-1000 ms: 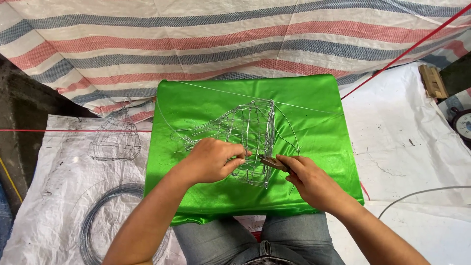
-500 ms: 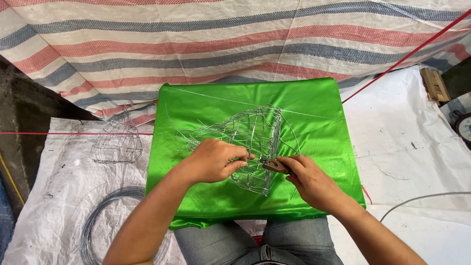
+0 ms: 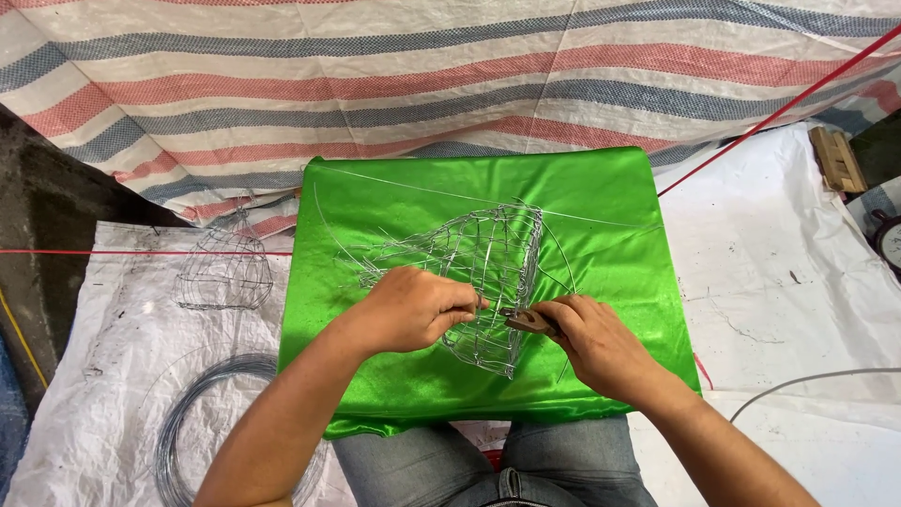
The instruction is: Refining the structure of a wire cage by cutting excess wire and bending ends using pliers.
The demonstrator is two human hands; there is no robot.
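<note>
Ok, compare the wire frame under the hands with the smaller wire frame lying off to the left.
The wire frame on the green cloth is larger and lies tipped on its side; the small wire frame is more compact and dome-shaped. The first is held by the left hand, with the right hand bringing pliers to it; the small one lies untouched on the white sheet. Both are thin, silvery wire grids.

Seen from above, a left hand (image 3: 413, 307) grips a wire cage frame (image 3: 469, 272) lying on a green cloth (image 3: 601, 197). The right hand (image 3: 596, 340) pinches small pliers (image 3: 527, 322) against its near edge. A wire coil (image 3: 202, 422) lies near left, with a second wire cage (image 3: 225, 272) just beyond it.
</note>
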